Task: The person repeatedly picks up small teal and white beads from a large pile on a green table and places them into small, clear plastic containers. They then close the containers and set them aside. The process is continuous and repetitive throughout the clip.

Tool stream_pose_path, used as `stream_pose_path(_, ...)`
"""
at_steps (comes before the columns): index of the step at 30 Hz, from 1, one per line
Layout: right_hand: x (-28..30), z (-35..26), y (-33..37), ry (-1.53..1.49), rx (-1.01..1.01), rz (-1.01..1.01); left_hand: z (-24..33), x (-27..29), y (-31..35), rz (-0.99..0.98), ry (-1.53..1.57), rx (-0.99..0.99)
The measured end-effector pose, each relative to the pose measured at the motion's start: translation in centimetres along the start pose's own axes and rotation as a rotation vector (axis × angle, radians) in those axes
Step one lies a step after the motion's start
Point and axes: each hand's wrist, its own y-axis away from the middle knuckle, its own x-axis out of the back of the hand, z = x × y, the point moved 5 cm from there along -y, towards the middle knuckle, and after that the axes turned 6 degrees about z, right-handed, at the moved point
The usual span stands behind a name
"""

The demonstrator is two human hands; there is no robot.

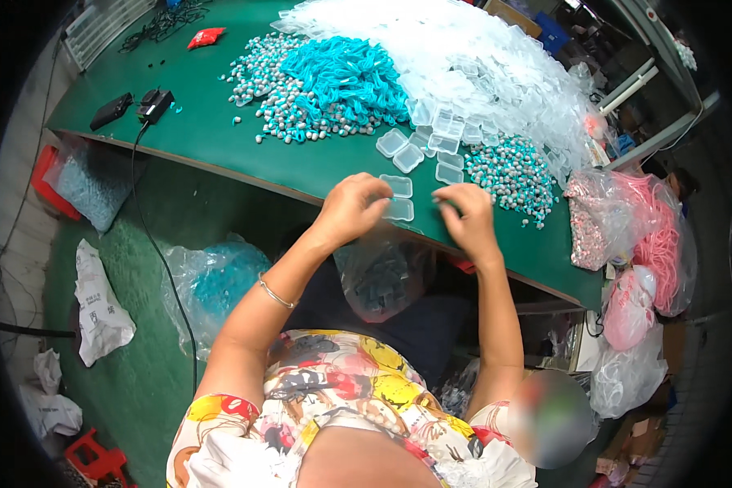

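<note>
A small clear plastic box [398,210] lies opened out at the table's front edge, lid and base one behind the other. My left hand [355,208] is closed at its left side, fingers bent over the edge. To the right of the box is my right hand [468,218], apart from it, with fingers curved and a gap between thumb and forefinger; nothing shows in it. Just beyond are several more open clear boxes [405,156]. A heap of small turquoise-and-grey beads or stoppers [512,175] lies beyond my right hand.
Turquoise cords [350,77] lie among more grey-and-turquoise pieces [260,69]. A big mound of clear boxes [480,57] covers the back of the green table [195,122]. A black adapter [154,104] trails a cable off the front edge. Bags of pink cords [655,236] hang at right.
</note>
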Motion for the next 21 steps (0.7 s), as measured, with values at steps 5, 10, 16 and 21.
stream_pose_path(5, -2.7, -4.1, -0.5, -0.009, 0.224, -0.11, 1.0, -0.4, 0.6, 0.005, -0.215, -0.096)
stream_pose_path(10, -3.5, -4.5, -1.3, -0.019, 0.269, -0.254, 1.0, -0.6, 0.8, 0.004, -0.27, -0.098)
stream_pose_path(16, -3.6, -3.4, -1.5, -0.184, 0.193, -0.329, 0.7, -0.6, 1.1, 0.026, -0.247, -0.154)
stream_pose_path(21, -3.9, -2.1, -4.3, -0.344, 0.058, -0.296, 0.7, -0.3, 1.5, -0.003, -0.245, -0.139)
